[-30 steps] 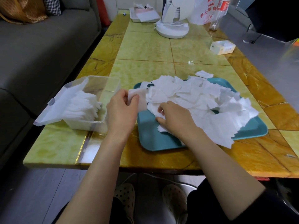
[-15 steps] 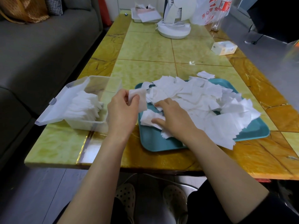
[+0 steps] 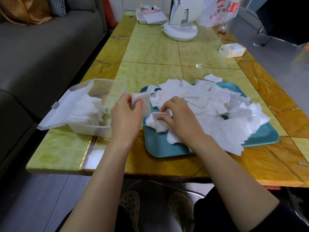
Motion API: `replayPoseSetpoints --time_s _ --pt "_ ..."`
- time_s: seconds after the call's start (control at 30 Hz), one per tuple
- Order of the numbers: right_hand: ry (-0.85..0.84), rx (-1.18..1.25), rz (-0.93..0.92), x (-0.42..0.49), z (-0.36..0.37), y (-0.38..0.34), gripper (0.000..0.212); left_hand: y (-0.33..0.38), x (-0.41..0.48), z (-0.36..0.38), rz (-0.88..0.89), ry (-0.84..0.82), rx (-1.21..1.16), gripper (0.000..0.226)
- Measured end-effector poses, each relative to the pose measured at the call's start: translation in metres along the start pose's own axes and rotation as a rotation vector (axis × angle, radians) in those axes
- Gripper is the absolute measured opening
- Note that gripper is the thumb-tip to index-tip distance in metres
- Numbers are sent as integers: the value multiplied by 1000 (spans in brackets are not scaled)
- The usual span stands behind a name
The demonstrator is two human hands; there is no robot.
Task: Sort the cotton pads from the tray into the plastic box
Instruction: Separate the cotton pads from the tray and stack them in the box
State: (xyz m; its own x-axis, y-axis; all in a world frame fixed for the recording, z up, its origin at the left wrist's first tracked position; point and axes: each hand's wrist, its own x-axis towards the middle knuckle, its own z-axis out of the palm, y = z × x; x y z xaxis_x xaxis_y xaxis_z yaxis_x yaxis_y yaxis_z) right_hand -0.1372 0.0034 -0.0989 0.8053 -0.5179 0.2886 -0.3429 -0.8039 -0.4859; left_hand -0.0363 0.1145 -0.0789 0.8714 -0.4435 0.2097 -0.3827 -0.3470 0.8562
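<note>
A teal tray (image 3: 160,148) in front of me holds a loose heap of white cotton pads (image 3: 217,104). To its left stands a clear plastic box (image 3: 90,128) with its lid hinged open and a row of pads (image 3: 87,109) inside. My left hand (image 3: 125,114) grips a small stack of pads (image 3: 143,101) between the box and the tray's left edge. My right hand (image 3: 178,114) pinches a pad (image 3: 155,122) at the near left of the heap.
One stray pad (image 3: 213,78) lies on the table just beyond the tray. Farther back are a white fan base (image 3: 179,31), a small carton (image 3: 232,50), a plastic bag (image 3: 215,12) and a white tray of papers (image 3: 151,16). A grey sofa (image 3: 41,47) runs along the left.
My right hand has drawn a pad out of the heap toward the tray's near left and lifted its edge. The left hand has stayed put, still holding its stack.
</note>
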Motion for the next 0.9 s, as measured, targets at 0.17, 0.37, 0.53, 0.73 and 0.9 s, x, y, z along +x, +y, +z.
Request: replayPoseSetpoints --time_s 0.17,0.37,0.53,0.73,0.9 --pt "181 469 106 -3 -22 -7 16 0 1 1 -23 -25 6 17" --pt "45 694 74 -3 -33 -14 22 3 -2 7 35 -246 -148 40" --pt "83 533 93 -4 -25 -9 13 6 -8 12 111 -353 -110 42" --pt "78 461 82 -5 -26 -9 10 9 -9 10 124 -355 -56 36" --pt "111 450 112 -5 -23 -8 9 12 -12 10 109 -366 -68 49"
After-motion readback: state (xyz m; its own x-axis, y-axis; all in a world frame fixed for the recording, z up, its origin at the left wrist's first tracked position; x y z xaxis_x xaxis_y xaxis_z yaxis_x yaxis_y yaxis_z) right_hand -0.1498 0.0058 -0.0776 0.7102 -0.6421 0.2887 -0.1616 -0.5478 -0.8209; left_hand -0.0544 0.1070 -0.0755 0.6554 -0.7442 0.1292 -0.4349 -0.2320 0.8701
